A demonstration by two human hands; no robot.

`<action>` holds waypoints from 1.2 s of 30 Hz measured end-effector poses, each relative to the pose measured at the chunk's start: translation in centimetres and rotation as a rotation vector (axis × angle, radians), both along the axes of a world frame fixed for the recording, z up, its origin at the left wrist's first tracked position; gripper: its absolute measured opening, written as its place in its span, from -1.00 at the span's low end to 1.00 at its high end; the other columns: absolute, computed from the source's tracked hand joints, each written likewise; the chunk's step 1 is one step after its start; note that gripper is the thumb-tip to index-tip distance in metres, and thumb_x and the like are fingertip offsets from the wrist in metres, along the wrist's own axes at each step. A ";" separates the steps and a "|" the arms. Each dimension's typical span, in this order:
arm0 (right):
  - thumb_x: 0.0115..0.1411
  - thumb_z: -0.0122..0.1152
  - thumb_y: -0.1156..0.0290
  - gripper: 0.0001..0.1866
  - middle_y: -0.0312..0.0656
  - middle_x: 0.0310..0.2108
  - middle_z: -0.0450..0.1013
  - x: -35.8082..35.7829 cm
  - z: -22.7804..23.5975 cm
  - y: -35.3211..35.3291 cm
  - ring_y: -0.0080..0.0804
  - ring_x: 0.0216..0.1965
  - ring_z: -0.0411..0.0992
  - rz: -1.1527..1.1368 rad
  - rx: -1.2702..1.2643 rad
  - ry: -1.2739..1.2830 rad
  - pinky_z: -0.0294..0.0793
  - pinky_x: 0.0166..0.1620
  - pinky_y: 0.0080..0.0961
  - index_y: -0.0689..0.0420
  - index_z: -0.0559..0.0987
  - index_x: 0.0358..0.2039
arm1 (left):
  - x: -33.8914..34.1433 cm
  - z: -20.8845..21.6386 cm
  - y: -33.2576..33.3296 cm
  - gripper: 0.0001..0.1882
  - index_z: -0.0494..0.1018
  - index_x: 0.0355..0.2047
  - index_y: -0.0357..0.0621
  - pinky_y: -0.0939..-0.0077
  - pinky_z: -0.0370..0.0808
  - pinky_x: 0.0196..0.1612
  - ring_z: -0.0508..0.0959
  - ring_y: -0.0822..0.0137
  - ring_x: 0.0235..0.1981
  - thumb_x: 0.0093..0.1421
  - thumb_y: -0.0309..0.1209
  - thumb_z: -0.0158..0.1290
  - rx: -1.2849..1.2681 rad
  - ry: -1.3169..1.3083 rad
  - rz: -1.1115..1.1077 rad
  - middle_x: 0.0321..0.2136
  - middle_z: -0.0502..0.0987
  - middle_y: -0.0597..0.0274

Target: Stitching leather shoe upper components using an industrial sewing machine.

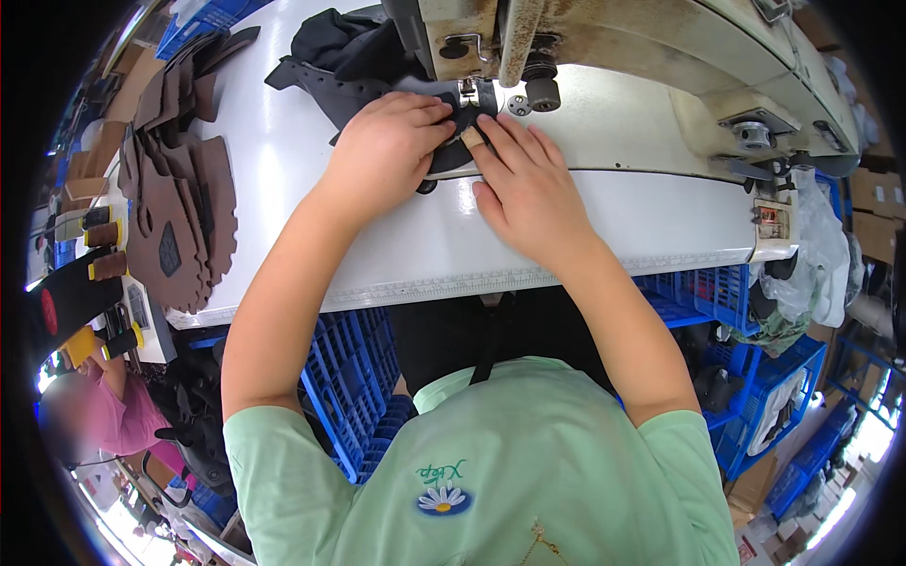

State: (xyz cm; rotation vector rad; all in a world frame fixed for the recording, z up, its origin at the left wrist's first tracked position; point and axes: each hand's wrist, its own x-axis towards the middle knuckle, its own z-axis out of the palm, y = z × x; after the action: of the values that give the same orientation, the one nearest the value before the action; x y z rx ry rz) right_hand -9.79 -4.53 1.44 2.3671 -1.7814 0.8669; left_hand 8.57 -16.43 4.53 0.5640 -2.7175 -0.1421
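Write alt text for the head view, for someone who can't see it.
A person's left hand and right hand rest on black material at the presser foot of a sewing machine on a white table. Brown pieces lie piled to the left; blue crates show below.

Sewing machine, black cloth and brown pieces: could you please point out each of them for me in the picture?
Sewing machine (670, 42): head view, on the pale arm of its body.
Black cloth (347, 52): head view, on its bunched upper part.
Brown pieces (177, 203): head view, near the middle of the pile.
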 end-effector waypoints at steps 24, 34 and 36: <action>0.09 0.25 0.28 -0.56 -0.17 0.10 0.46 -0.3 -0.4 0.2 -0.14 0.25 0.26 -0.041 0.001 -0.037 0.10 0.31 -0.03 0.10 0.56 0.02 | -0.6 0.0 -1.0 -0.77 0.59 -0.23 -0.20 0.26 0.49 0.05 0.57 0.15 0.02 0.05 -0.59 0.16 0.044 0.000 0.089 -0.11 0.63 0.17; 0.09 0.25 0.22 -0.55 -0.19 0.11 0.45 -0.1 -0.4 0.2 -0.16 0.25 0.25 -0.091 0.013 -0.042 0.01 0.31 0.04 0.06 0.57 0.00 | -0.9 -0.4 -0.8 -0.81 0.60 -0.30 -0.17 0.29 0.53 -0.03 0.62 0.16 -0.07 0.03 -0.59 0.17 0.045 0.048 0.141 -0.15 0.65 0.19; 0.09 0.26 0.21 -0.54 -0.19 0.11 0.44 0.0 -0.4 0.1 -0.16 0.25 0.25 -0.104 0.016 -0.036 0.00 0.31 0.04 0.07 0.57 0.01 | -1.1 -0.6 -0.4 -0.81 0.60 -0.30 -0.16 0.30 0.54 -0.04 0.62 0.17 -0.09 0.03 -0.59 0.17 -0.003 0.048 0.146 -0.16 0.66 0.20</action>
State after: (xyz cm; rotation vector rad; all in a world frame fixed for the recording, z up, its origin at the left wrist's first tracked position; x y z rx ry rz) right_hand -9.84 -4.39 1.03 2.2588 -1.9118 0.8906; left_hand 7.44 -16.85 3.91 0.7452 -2.6188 -0.1132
